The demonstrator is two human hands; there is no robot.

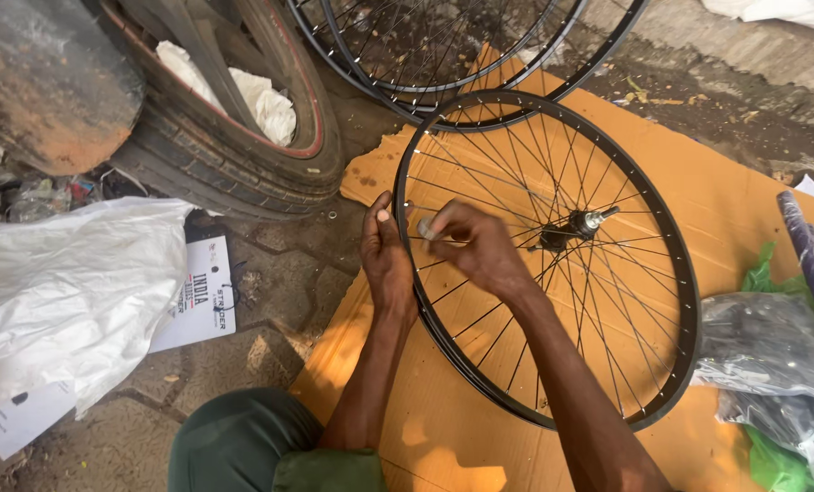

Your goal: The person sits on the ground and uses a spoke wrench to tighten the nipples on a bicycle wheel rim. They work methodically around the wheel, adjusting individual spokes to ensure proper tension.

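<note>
A black spoked bicycle wheel (671, 273) lies flat on brown cardboard (690, 173), its silver-tipped hub (578, 224) at the centre. My left hand (386, 257) rests against the outside of the rim's left edge, fingers curled on it. My right hand (480, 244) reaches over the spokes just inside that same edge and pinches a small silvery tool or part (424, 227) at the rim. What exactly the small piece is cannot be made out.
More black wheels (443, 64) lean at the top. A large rubber tyre (234, 155) with white cloth inside stands top left. A white plastic sack (61, 292) and papers lie left; clear and green bags (772, 364) lie right. My green-clad knee (252, 446) is at the bottom.
</note>
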